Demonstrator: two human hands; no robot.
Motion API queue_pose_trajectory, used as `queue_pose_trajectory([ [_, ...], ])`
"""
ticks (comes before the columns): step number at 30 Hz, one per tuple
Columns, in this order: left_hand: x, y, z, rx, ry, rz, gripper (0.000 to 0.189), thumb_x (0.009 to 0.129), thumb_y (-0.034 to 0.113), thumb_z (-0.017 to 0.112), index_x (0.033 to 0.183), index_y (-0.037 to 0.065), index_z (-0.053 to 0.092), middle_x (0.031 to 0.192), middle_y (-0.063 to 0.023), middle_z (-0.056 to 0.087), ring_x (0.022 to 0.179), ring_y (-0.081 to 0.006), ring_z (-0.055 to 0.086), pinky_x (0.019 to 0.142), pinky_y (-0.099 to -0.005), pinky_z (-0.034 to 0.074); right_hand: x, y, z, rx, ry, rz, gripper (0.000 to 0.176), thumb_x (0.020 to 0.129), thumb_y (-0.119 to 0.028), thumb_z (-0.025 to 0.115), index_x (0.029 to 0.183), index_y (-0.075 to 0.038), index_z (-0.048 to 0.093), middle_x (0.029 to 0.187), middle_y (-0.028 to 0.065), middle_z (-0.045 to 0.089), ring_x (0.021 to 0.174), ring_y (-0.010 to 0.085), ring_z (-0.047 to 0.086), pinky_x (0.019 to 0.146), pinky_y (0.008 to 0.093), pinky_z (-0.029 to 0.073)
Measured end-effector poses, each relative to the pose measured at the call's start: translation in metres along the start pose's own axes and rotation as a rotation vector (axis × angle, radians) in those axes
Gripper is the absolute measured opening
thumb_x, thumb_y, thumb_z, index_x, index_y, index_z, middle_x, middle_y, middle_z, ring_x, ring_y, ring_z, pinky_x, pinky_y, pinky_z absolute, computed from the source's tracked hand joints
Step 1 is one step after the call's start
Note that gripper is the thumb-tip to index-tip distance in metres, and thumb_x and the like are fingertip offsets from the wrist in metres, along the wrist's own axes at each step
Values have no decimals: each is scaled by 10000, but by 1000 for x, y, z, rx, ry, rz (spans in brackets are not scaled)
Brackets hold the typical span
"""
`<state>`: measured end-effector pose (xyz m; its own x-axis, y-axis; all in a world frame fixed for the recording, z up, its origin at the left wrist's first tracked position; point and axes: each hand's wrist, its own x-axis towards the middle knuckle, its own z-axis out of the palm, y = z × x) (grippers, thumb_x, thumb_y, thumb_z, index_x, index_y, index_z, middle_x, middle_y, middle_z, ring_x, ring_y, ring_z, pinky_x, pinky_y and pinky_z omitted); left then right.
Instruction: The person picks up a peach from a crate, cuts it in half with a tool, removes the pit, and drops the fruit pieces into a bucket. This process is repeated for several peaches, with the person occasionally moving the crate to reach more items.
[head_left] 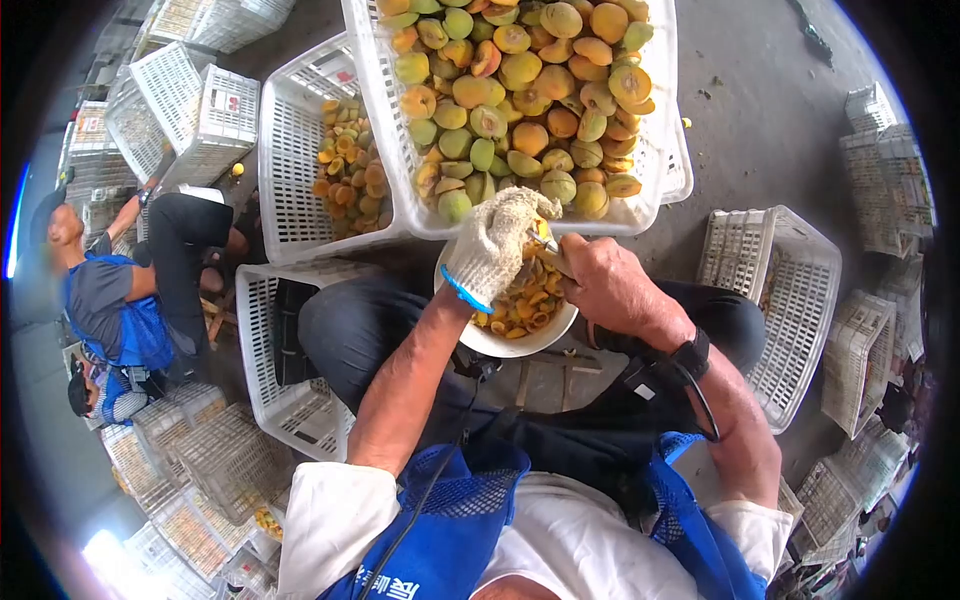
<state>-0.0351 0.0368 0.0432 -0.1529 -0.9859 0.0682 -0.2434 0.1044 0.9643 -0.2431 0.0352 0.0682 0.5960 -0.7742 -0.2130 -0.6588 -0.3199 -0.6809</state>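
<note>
My left hand (497, 240), in a knitted white glove with a blue cuff, is closed around a piece of orange fruit (545, 228) above a white bowl (515, 345). My bare right hand (608, 280) grips a small metal tool (545, 243) by its handle, the tip against the fruit. Orange fruit pieces (520, 305) lie in the bowl between my knees. Just beyond my hands, a white crate (420, 225) holds many halved green and orange fruits (530, 105).
At the left, a white crate (290, 190) holds hollowed fruit halves (352, 180). Another crate (255, 350) stands beside my left knee, and one (795, 300) at my right. A seated person (110, 290) is at the far left. Stacked crates (215, 460) line both sides.
</note>
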Motion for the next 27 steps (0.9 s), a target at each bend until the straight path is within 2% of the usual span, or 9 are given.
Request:
queue_pose_trajectory([
  [2,5,-1,-6,-250,-85,-235,266,1023,141,523,1137,-20,701,1029,-85,731,916,-151,676,836,-299,542,-4,-1,-7,-38,-22,4,292,851,-115,738,1026,47,570,890,296,684,913,501,671,768,525,552],
  [10,9,-16,-9,292,-128,464,276,1021,147,597,1230,-20,664,1196,-110,724,1015,-195,697,941,-344,559,-5,-3,-24,595,-290,231,328,859,-167,730,1073,59,626,827,173,703,707,276,679,671,420,543],
  [12,-3,-13,1,-583,-63,-183,316,1077,213,573,1291,-13,631,1179,-93,716,1033,-188,694,935,-331,561,-6,-9,-28,814,-270,290,339,866,-198,718,1081,49,634,794,72,658,649,147,610,592,327,498],
  [18,-9,-11,14,-671,64,-198,483,1103,417,535,1312,-8,628,1090,-110,724,992,-177,694,910,-325,569,-5,-15,-14,1022,-292,337,336,865,-221,696,1091,23,652,716,7,605,587,72,561,523,253,430],
  [20,-4,-16,2,-634,-93,-164,308,1068,208,591,1300,10,634,1156,-96,709,1016,-165,688,932,-316,563,-5,-15,-15,987,-314,333,351,859,-204,697,1110,37,650,704,35,616,602,107,585,547,283,460],
  [21,-1,-15,-2,-39,-53,-93,290,1041,191,585,1253,10,665,1132,-108,724,999,-174,696,929,-313,565,-6,-15,-16,952,-329,333,368,854,-187,698,1130,52,649,693,63,627,618,143,609,572,313,490],
  [24,-1,4,-12,58,-130,176,309,1036,232,577,1212,2,685,1085,-120,739,990,-170,697,894,-308,568,-8,-1,1,750,-251,121,330,874,-147,708,1149,29,657,675,21,624,510,91,578,484,274,458],
  [25,4,1,-9,-403,-160,-199,350,1056,288,548,1181,-1,701,1059,-111,745,936,-157,699,844,-300,570,-9,-7,-6,669,-283,141,367,882,-135,716,1188,53,642,690,116,668,548,159,624,541,336,499],
  [27,6,12,-18,-434,-131,-249,371,1066,309,537,1187,-1,700,1036,-105,745,895,-143,694,805,-286,565,-17,0,11,609,-212,80,387,873,-142,733,1192,55,641,695,162,667,577,197,641,577,363,513],
])
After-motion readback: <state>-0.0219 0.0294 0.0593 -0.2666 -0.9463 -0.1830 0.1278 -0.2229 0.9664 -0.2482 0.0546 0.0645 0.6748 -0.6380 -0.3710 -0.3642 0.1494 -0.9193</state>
